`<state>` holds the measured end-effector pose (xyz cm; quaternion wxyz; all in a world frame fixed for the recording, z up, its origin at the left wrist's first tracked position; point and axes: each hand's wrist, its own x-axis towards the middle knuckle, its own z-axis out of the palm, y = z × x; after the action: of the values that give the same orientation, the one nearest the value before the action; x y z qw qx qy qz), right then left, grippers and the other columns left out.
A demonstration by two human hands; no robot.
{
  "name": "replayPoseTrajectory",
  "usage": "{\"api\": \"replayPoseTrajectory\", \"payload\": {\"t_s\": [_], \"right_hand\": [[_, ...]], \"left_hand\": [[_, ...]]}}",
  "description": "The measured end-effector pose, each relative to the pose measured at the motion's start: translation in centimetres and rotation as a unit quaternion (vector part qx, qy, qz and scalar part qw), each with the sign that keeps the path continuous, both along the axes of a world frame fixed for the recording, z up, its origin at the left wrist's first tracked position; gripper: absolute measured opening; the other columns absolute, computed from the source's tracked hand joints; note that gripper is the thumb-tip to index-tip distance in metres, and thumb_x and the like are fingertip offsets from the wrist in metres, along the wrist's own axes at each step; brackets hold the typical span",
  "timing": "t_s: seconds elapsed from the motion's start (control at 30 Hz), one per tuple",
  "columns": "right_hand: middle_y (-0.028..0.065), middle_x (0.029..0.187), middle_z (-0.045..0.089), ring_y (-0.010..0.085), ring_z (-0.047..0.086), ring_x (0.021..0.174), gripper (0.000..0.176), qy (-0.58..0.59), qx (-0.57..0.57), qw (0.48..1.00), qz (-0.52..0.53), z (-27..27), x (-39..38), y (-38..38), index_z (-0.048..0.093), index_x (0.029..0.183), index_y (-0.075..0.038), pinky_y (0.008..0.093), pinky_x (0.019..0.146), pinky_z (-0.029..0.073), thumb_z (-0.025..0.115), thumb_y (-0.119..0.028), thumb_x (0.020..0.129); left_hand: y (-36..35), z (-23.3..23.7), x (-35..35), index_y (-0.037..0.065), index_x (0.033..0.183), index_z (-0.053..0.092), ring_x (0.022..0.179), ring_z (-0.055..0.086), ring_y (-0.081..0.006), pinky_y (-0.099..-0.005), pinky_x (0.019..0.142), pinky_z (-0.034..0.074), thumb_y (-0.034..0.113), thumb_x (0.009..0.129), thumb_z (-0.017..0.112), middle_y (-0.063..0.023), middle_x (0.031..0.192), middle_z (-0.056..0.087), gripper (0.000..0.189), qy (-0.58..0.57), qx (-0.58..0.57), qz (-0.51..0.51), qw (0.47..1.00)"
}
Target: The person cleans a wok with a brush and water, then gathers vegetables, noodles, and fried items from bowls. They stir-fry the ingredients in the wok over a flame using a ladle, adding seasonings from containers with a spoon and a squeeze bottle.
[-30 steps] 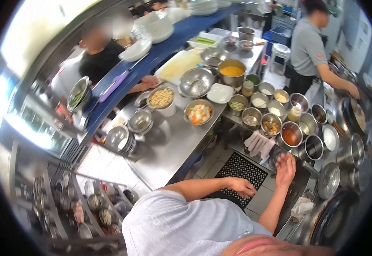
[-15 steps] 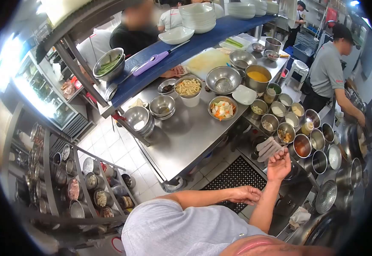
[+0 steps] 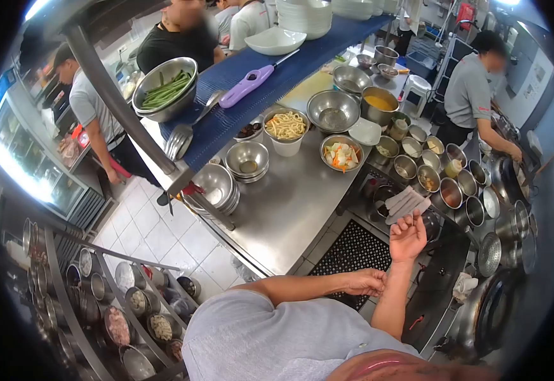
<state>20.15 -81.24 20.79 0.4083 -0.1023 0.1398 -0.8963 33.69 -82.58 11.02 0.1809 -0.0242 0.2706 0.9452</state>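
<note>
My left hand (image 3: 367, 281) is closed, its curled fingers against the inner side of my right forearm, with nothing visible in them. My right hand (image 3: 408, 237) is raised, palm up, its fingers loosely bent and apart, with nothing in it. Just beyond its fingertips lies a folded pale cloth (image 3: 406, 204) beside the stove. Several metal containers stand past the cloth, among them one with orange-red sauce (image 3: 450, 193). On the steel counter (image 3: 283, 219) are a bowl of cut vegetables (image 3: 341, 156), a container of noodles (image 3: 286, 126) and empty metal bowls (image 3: 247, 159).
A blue-topped shelf (image 3: 226, 120) holds green beans (image 3: 166, 90), a purple lighter (image 3: 247, 86) and forks. A rack of containers (image 3: 118, 326) stands at lower left. A black mat (image 3: 353, 254) lies on the floor. Co-workers (image 3: 470, 86) stand at right, left and behind the shelf.
The view has shifted, and a co-worker now shows at the left. My left hand rests closer against my right forearm. My right hand has stayed raised, lower relative to the cloth.
</note>
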Motion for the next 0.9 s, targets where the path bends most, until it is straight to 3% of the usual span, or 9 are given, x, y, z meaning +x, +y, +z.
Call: {"api": "replayPoseTrajectory", "payload": {"t_s": [0.13,0.2,0.4,0.53,0.6,0.7,0.83,0.9], "right_hand": [[0.0032,0.082,0.056,0.0151,0.05,0.072,0.022,0.022,0.02,1.0,-0.005,0.4,2.3,-0.2,0.058,0.109,-0.008,0.0282,0.061,0.041,0.049,-0.022,0.094],[0.0032,0.082,0.056,0.015,0.05,0.071,0.022,0.031,0.024,0.999,-0.014,0.1,3.0,-0.1,0.058,0.109,-0.008,0.0283,0.061,0.041,0.049,-0.022,0.094],[0.0027,0.081,0.057,0.0148,0.052,0.07,0.023,0.047,0.067,0.996,-0.047,-0.2,3.5,0.9,0.057,0.111,-0.007,0.0293,0.061,0.042,0.048,-0.021,0.095],[0.0023,0.079,0.056,0.0144,0.051,0.069,0.022,0.065,0.085,0.991,-0.076,0.4,3.6,1.6,0.058,0.108,-0.007,0.0282,0.06,0.042,0.051,-0.022,0.094],[0.0023,0.079,0.056,0.0145,0.051,0.069,0.022,0.069,0.082,0.991,-0.083,0.4,3.2,2.1,0.058,0.108,-0.007,0.0284,0.06,0.042,0.05,-0.022,0.094],[0.0026,0.08,0.056,0.0146,0.051,0.069,0.022,0.073,0.083,0.99,-0.091,0.9,3.3,2.5,0.058,0.108,-0.007,0.0285,0.06,0.042,0.05,-0.022,0.094],[0.0038,0.079,0.057,0.0147,0.052,0.068,0.021,0.082,0.096,0.989,-0.081,1.3,4.1,2.4,0.058,0.106,-0.007,0.028,0.059,0.041,0.051,-0.022,0.094],[0.0042,0.079,0.057,0.0148,0.052,0.068,0.02,0.094,0.107,0.986,-0.082,1.0,4.3,2.5,0.058,0.105,-0.007,0.0278,0.059,0.041,0.052,-0.021,0.094]], "left_hand": [[-0.4,-0.1,1.4,0.008,0.091,0.054,0.071,0.055,-0.0082,-0.0234,0.069,0.046,0.003,0.08,0.061,0.0007,0.081,0.057,0.014,0.034,-0.016,-0.021,0.999],[-0.5,0.2,1.8,0.007,0.088,0.052,0.064,0.049,-0.0079,-0.0228,0.061,0.041,0.001,0.074,0.057,0.001,0.076,0.053,0.015,0.035,-0.069,-0.024,0.997],[-0.9,3.2,2.9,0.005,0.084,0.05,0.059,0.045,-0.0082,-0.0224,0.055,0.036,0.0,0.071,0.056,0.0018,0.069,0.046,0.015,0.048,-0.193,-0.025,0.98],[-0.5,1.4,2.4,0.005,0.084,0.05,0.059,0.044,-0.008,-0.022,0.056,0.036,-0.002,0.072,0.056,0.002,0.068,0.045,0.015,0.058,-0.197,-0.037,0.978],[-0.3,0.2,1.9,0.007,0.087,0.05,0.061,0.047,-0.0084,-0.0229,0.056,0.039,-0.001,0.075,0.058,0.0014,0.074,0.051,0.016,0.096,-0.05,-0.057,0.992],[-0.3,6.6,3.5,0.004,0.095,0.056,0.069,0.053,-0.008,-0.0233,0.065,0.043,-0.003,0.078,0.056,-0.0001,0.081,0.057,0.018,-0.002,-0.074,-0.049,0.996],[0.8,3.0,2.4,0.007,0.091,0.052,0.075,0.056,-0.0113,-0.0262,0.072,0.046,0.0,0.079,0.057,-0.001,0.084,0.057,0.014,0.025,-0.059,-0.084,0.994],[1.0,2.1,2.2,0.005,0.086,0.051,0.068,0.054,-0.0107,-0.0246,0.064,0.044,0.001,0.076,0.056,-0.001,0.079,0.055,0.013,0.029,-0.064,-0.077,0.995]]}}
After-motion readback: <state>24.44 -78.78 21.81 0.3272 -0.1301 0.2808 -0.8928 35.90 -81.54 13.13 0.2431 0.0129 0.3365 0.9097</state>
